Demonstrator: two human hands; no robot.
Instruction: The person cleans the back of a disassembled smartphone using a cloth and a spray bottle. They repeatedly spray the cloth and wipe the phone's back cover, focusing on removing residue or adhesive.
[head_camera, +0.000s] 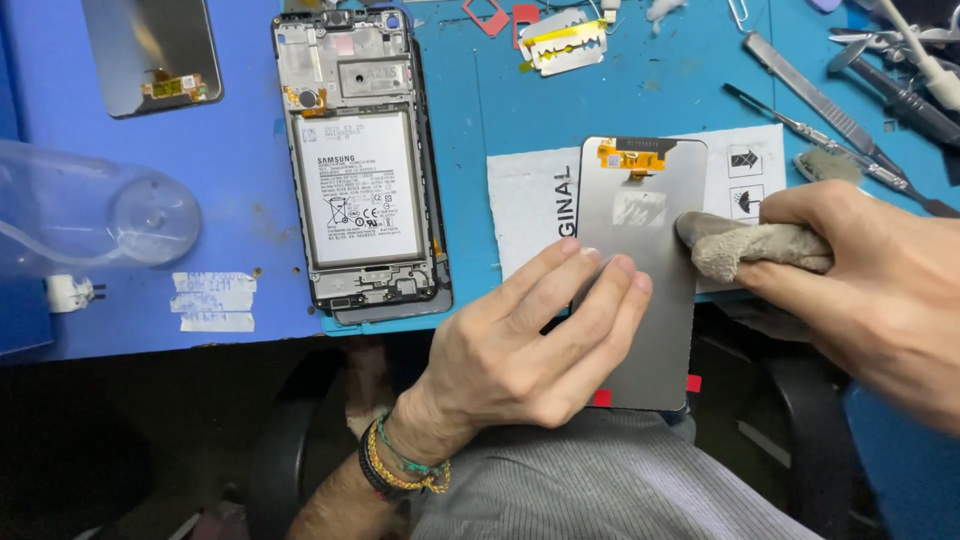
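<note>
my left hand (530, 340) lies flat with its fingers (600, 285) spread on the left part of the grey screen panel (645, 330), gripping nothing, just pressing it down. the panel sits at the near edge of the blue table (650, 90), partly overhanging my lap, on a white sheet (525, 205). my right hand (880, 290) is clenched around a beige cloth (750, 248) that touches the panel's right side. to the left lies an opened phone (360, 170) with its battery showing. tools (850, 125) lie far right.
</note>
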